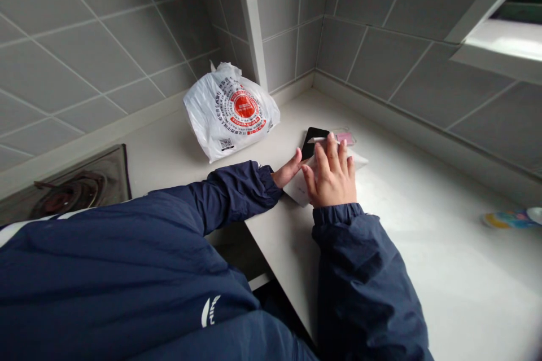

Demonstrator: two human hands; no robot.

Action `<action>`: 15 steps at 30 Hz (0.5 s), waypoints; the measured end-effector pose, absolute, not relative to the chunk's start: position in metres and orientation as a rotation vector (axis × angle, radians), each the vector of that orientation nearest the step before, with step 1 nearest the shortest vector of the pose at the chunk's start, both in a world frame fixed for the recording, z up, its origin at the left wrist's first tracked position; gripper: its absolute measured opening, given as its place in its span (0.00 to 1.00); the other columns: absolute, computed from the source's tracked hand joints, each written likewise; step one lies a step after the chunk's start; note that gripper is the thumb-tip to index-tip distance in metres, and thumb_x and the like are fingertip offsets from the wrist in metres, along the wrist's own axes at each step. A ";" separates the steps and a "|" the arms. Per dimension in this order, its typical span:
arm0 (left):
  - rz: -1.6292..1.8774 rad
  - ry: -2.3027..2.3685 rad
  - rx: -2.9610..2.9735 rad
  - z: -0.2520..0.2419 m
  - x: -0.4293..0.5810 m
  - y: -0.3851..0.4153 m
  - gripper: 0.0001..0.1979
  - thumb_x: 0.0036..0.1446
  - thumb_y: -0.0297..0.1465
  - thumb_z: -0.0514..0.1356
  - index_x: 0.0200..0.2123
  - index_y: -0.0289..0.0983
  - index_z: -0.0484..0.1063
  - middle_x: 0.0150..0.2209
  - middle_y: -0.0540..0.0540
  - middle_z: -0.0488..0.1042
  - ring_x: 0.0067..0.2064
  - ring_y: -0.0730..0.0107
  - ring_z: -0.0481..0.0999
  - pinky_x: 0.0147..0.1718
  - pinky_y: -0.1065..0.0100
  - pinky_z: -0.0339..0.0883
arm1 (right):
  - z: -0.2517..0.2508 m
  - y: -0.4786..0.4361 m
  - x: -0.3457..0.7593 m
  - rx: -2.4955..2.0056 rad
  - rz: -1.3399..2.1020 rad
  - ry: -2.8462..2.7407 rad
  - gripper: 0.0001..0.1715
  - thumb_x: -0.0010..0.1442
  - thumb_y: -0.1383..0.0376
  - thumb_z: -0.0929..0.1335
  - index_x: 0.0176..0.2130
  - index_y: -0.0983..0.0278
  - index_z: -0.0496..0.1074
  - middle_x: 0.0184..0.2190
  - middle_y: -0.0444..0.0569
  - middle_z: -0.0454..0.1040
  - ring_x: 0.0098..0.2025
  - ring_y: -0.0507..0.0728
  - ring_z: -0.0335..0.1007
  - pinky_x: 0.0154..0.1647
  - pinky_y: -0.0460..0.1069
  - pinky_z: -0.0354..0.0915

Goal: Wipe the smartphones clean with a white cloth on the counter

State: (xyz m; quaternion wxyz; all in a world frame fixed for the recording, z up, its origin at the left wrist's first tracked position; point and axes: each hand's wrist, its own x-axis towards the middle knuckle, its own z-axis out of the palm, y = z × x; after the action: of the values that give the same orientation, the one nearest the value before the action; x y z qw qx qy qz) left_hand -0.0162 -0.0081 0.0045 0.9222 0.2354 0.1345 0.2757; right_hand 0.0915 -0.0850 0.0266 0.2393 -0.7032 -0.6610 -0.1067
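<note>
My right hand (332,172) lies over a white flat box (298,189) on the white countertop (423,203), its fingers spread across the top. My left hand (288,169) rests against the box's left side, with its fingertips close to a black rectangular item (313,141). Beyond my right fingers are a thin white strip (317,139) and a pink item in clear plastic (345,138). My right hand hides part of the box.
A white plastic bag with a red round print (231,110) stands in the counter's corner against grey tiled walls (381,62). A gas stove burner (80,183) sits at left, and a colourful packet (510,219) lies at right. The counter's front edge (275,265) runs below my right forearm.
</note>
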 end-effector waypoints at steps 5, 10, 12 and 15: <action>0.526 0.443 0.400 0.009 -0.019 -0.002 0.38 0.71 0.52 0.33 0.70 0.35 0.59 0.59 0.40 0.74 0.66 0.64 0.68 0.69 0.63 0.50 | 0.019 -0.085 0.080 -1.843 -0.199 -1.935 0.31 0.69 0.56 0.60 0.66 0.67 0.64 0.73 0.54 0.52 0.74 0.70 0.45 0.68 0.68 0.55; 0.448 0.386 0.292 0.011 -0.021 0.003 0.44 0.67 0.59 0.36 0.63 0.30 0.67 0.49 0.36 0.79 0.56 0.60 0.78 0.62 0.61 0.63 | 0.017 -0.087 0.072 -1.792 -0.047 -2.048 0.32 0.68 0.56 0.63 0.66 0.66 0.64 0.73 0.53 0.53 0.75 0.70 0.43 0.70 0.69 0.52; 0.441 0.417 0.279 0.013 -0.022 0.003 0.46 0.65 0.61 0.37 0.60 0.29 0.70 0.46 0.35 0.80 0.53 0.58 0.80 0.61 0.59 0.65 | 0.019 -0.088 0.070 -1.782 0.010 -2.093 0.34 0.68 0.56 0.63 0.68 0.67 0.62 0.73 0.53 0.53 0.75 0.70 0.44 0.70 0.70 0.52; 0.449 0.536 0.298 0.018 -0.025 0.004 0.47 0.63 0.63 0.36 0.54 0.29 0.74 0.42 0.35 0.81 0.51 0.54 0.81 0.60 0.56 0.65 | 0.026 -0.093 0.067 -1.791 0.112 -2.152 0.37 0.68 0.54 0.63 0.69 0.68 0.59 0.73 0.54 0.52 0.74 0.70 0.45 0.69 0.69 0.54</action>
State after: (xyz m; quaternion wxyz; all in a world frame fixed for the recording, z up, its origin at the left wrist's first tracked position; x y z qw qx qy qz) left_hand -0.0247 0.0042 0.0182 0.9287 0.1453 0.2615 0.2189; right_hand 0.0668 -0.0932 0.0259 0.1692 -0.6300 -0.7569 0.0393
